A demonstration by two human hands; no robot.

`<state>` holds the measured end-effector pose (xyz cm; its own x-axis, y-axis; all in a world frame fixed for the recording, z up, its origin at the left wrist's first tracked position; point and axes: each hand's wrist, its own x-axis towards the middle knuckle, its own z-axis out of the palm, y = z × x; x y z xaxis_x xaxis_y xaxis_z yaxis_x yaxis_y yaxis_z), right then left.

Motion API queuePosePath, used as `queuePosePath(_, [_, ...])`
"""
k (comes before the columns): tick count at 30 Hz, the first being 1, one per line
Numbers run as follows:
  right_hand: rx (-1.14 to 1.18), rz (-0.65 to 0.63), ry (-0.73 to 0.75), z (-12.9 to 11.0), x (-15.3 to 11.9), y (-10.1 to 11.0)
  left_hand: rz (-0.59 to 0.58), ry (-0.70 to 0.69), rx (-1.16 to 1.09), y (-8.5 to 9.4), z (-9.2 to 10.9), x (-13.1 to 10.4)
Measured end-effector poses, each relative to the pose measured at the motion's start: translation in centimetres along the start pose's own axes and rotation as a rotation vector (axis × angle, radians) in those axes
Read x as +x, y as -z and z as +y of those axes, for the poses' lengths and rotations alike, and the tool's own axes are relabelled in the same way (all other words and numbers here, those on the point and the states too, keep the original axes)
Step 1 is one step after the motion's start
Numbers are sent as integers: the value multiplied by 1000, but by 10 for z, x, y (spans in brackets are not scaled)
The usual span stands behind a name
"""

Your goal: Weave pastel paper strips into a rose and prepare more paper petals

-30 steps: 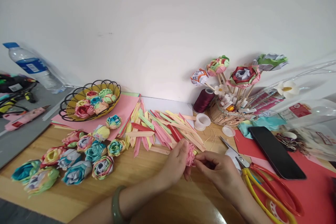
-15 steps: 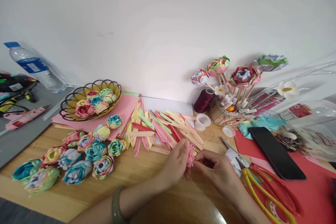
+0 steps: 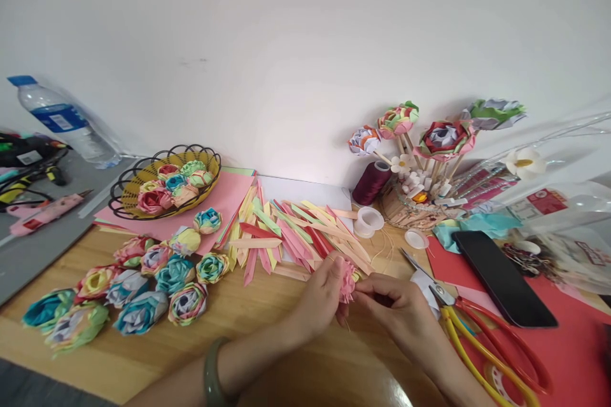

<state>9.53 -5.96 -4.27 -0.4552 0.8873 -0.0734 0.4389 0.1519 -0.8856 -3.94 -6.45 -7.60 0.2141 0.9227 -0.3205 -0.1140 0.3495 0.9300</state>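
My left hand (image 3: 323,292) is closed around a small pink paper flower (image 3: 347,283) with frilled petals, low over the wooden table. My right hand (image 3: 394,305) is pinched at the flower's right side, by a bit of yellow; what sits between those fingertips is hidden. A thin thread end hangs below the flower. Folded paper strips (image 3: 296,235) in pink, yellow, green and red lie in a pile just beyond my hands. Right of my right hand rest large scissors (image 3: 443,296) with red and yellow handles, their blades apart.
Several finished paper flowers (image 3: 174,275) stand at left, below a woven basket (image 3: 119,194) holding more. At the back right are a dark thread spool (image 3: 371,181) and a pot of stemmed flowers (image 3: 401,206). A black phone (image 3: 503,280) lies right; a bottle (image 3: 62,117) stands far left.
My right hand has shifted very slightly at the flower's side. Both hands otherwise keep the same place and hold, and the things on the table have not moved.
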Motion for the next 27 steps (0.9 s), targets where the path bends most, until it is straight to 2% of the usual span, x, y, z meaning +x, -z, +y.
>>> queuePosePath(5, [27, 35, -101, 2, -1, -4, -29, -21, 21, -2, -1, -1])
queuePosePath(10, [-1, 92, -164, 7, -2, -9, -11, -12, 32, -1, -1, -1])
queuePosePath(17, [-54, 13, -5, -1, 0, -2, 20, 41, -41, -2, -3, 2])
queuePosePath(23, [-264, 129, -79, 4, -2, -9, 62, 17, -59, -2, -5, 1])
queuePosePath(25, [-273, 155, -77, 5, -3, -11, 82, 4, -60, -2, -6, 2])
queuePosePath(27, [-220, 126, -33, 4, -3, -11, 93, 18, -82, -2, -7, 3])
